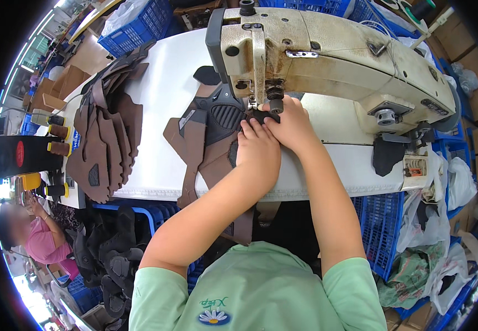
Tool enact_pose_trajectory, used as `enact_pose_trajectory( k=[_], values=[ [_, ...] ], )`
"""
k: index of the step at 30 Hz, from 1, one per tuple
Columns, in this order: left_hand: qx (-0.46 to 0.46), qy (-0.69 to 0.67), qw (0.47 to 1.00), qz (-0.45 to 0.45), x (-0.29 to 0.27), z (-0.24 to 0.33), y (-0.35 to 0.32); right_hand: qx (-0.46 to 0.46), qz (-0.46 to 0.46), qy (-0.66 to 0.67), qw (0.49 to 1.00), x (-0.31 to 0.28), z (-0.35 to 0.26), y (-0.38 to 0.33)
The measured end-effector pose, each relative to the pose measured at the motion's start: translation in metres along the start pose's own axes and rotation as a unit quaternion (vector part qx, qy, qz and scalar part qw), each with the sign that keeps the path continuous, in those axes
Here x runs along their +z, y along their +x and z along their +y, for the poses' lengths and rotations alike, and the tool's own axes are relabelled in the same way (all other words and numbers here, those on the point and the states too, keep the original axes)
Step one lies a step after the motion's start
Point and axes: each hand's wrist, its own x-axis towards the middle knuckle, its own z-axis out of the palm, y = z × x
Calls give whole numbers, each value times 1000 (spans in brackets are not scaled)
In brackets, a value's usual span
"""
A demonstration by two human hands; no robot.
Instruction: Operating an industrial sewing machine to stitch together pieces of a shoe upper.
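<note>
Where needle meets brown shoe upper [206, 138], left hand [258, 151], right hand [291, 127] together.

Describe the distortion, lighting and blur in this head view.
Head view: strong fisheye bending, the white sewing table's front edge curving and black corners ringing the frame; bright, even light on the cream industrial sewing machine; windows at far left blown out; left hand and right hand on the brown and black leather shoe piece sharp; rim figures soft.
</note>
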Motion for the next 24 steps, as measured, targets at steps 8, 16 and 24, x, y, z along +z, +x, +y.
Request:
enact_pose_trajectory(
  k=[8, 16, 24],
  values=[
    [63, -67, 982, 167, 15, -13, -8, -58, 27, -5, 998, 2, 6, -9],
    [207, -74, 961, 170, 19, -54, -12, -63, 25, -16, 998, 2, 6, -14],
    [259, -74, 939, 215, 22, -67, -10, -53, 19, -16, 998, -1, 4, -14]
  ],
)
